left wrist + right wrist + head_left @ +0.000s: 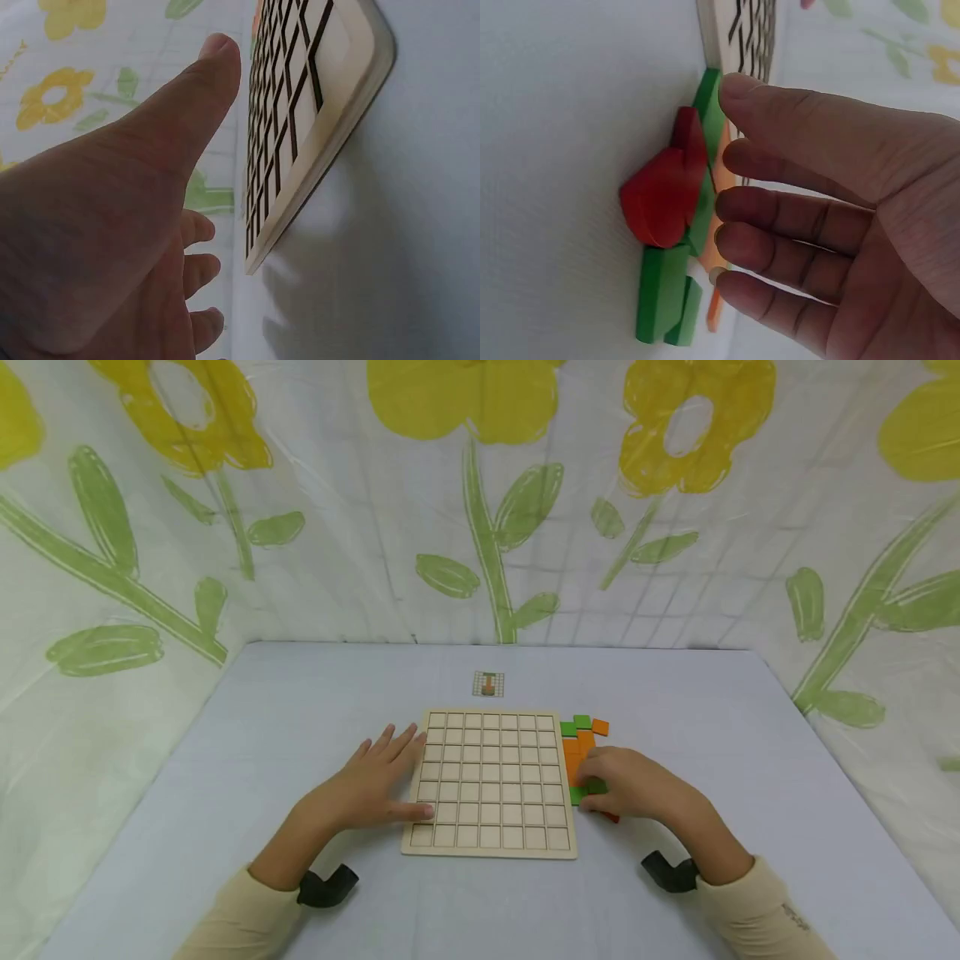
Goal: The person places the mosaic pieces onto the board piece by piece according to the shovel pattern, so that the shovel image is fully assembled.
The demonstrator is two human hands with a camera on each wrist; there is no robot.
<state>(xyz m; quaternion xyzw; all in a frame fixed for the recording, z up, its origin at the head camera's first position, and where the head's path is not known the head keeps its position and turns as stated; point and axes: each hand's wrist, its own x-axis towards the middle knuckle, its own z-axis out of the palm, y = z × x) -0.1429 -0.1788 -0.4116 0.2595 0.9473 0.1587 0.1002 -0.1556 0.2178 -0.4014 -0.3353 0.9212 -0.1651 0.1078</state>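
Observation:
A square wooden grid board lies flat, its cells bare. My left hand is at the board's left edge with fingers spread, the thumb reaching over the rim. Along the right edge is a cluster of orange pieces and green pieces. My right hand hovers over the near end of that cluster, fingers bent loosely. In the right wrist view its fingertips are right at the pieces, thumb apart from the fingers. There a red heart-shaped piece lies beside a green block.
A small picture card with a grid pattern lies beyond the board. One orange square sits slightly apart at the cluster's far end. White cloth printed with yellow flowers hangs behind the pale table.

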